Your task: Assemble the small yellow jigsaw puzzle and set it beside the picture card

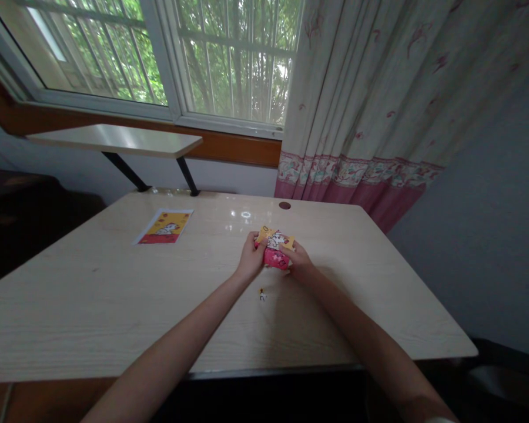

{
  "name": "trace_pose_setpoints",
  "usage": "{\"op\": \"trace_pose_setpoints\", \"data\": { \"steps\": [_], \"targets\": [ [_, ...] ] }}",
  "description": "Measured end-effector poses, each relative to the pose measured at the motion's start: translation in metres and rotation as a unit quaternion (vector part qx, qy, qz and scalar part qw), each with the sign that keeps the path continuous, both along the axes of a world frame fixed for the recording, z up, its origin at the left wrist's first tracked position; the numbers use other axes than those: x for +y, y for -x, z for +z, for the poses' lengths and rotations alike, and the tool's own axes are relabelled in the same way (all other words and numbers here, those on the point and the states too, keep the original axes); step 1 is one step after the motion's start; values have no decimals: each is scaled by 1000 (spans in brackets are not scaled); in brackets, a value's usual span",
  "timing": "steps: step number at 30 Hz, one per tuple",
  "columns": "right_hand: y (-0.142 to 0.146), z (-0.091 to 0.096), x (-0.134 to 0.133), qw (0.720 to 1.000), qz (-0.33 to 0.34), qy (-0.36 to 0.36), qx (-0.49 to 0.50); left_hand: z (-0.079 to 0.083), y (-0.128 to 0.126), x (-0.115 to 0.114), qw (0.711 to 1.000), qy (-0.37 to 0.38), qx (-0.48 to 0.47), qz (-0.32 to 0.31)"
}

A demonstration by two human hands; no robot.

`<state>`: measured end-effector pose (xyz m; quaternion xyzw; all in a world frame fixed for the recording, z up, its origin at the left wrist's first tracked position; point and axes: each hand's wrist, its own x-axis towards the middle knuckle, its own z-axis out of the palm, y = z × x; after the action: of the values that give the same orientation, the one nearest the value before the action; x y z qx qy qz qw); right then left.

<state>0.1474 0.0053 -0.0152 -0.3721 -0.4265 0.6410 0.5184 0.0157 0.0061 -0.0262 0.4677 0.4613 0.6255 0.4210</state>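
Both my hands meet over the middle of a pale wooden table [92,305]. Between them is a small yellow and pink packet [275,248] with a cartoon animal printed on it. My left hand [249,258] grips its left edge with closed fingers. My right hand [296,262] holds its right side, thumb on top. A tiny yellow and white scrap [261,295] lies on the table just below my hands.
A flat yellow and red card [164,227] with the same cartoon lies at the table's far left. A round cable hole [284,205] sits near the back edge. Behind are a small shelf [114,140], a barred window and a patterned curtain [379,106].
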Motion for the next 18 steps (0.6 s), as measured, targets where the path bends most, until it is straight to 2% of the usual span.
{"op": "trace_pose_setpoints", "data": {
  "steps": [4, 7, 11, 15, 18],
  "targets": [
    [-1, -11, 8, 997, -21, -47, -57, 3, 1, 1, 998, -19, -1, -58],
    [-4, -11, 11, 982, -17, -126, -142, 5, 3, 1, 995, -44, 23, -81],
    [-8, -7, 8, 938, -38, -216, -268, 2, 2, 3, 996, -46, 55, -48],
    [-8, -3, 2, 907, -53, -230, -350, -4, 3, 6, 996, -23, 86, -16],
    [-6, -1, 0, 891, -58, -265, -363, -5, 4, 7, 994, -10, 107, 1]
  ]
}}
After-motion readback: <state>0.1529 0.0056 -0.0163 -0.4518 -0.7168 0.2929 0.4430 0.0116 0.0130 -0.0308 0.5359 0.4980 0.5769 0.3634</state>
